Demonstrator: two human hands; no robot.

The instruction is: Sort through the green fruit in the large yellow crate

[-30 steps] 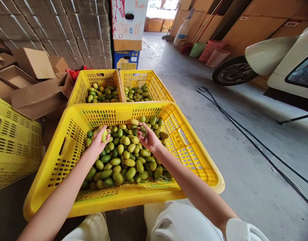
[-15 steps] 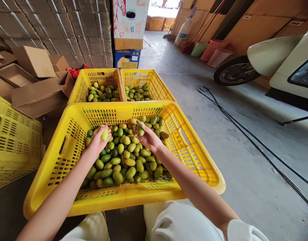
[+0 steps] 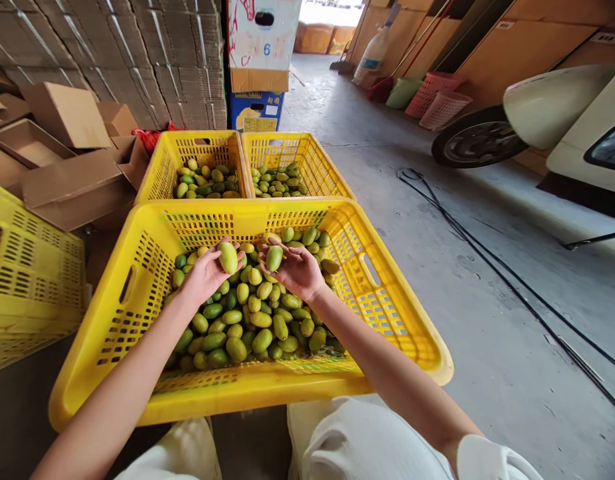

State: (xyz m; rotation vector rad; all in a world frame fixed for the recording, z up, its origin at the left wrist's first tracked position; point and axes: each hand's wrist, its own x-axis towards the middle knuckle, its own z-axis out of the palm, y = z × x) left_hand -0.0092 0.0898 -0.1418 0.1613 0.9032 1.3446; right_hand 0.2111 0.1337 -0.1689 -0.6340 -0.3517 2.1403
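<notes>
The front basket (image 3: 432, 363) stands before the person, a heap of fruit (image 3: 261, 320) in it. Over the heap, side by side, are the left hand (image 3: 205, 275) with one fruit (image 3: 228, 258) and the right hand (image 3: 301, 273) with another (image 3: 274, 259). Behind stand two more — the back left basket (image 3: 155, 160) and back right basket (image 3: 332, 170), fruit in both. Leftward are boxes (image 3: 70, 183), a side basket (image 3: 35, 267) nearer; rightward, a cable (image 3: 467, 233) on the floor (image 3: 412, 267) — beyond it, a vehicle (image 3: 567, 147).
</notes>
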